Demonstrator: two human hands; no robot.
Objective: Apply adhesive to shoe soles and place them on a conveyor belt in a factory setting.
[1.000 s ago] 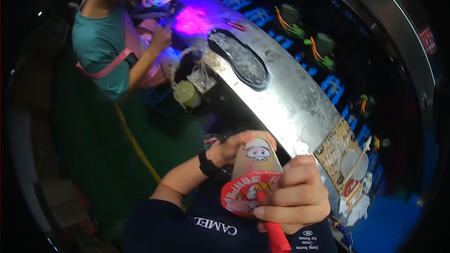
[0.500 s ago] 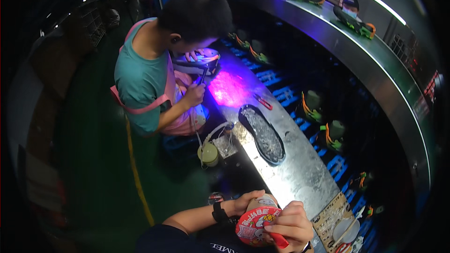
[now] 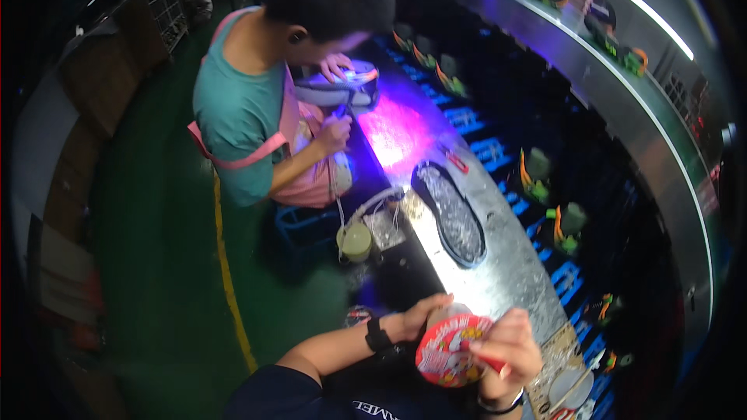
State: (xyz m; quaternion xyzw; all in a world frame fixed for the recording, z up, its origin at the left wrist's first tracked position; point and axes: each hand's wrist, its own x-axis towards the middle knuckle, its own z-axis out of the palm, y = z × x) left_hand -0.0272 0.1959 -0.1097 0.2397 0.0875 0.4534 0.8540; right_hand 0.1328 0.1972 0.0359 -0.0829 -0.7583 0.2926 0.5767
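Close to my body, a drink cup (image 3: 447,313) with a round red printed top (image 3: 451,354) is tilted toward me. My left hand (image 3: 420,317) is closed round the cup's side, with some fingers hidden behind it. Over the right edge of the top, my right hand (image 3: 511,350) is closed in a pinch on a red straw-like piece (image 3: 492,365). Whether that piece goes through the top is hidden by the fingers. Beyond the cup, a dark shoe sole (image 3: 451,216) lies on the metal bench.
A person in a teal shirt (image 3: 237,101) works on a shoe (image 3: 338,87) under purple light. The metal bench (image 3: 513,264) runs beside a conveyor carrying shoe parts (image 3: 568,222). A red-handled tool (image 3: 457,162), a pale green pot (image 3: 355,241) and a white bowl (image 3: 572,386) are nearby.
My hands and the cup have shifted a little right and up in the picture, while the whole view has also moved. The co-worker's head has lifted slightly from the shoe.
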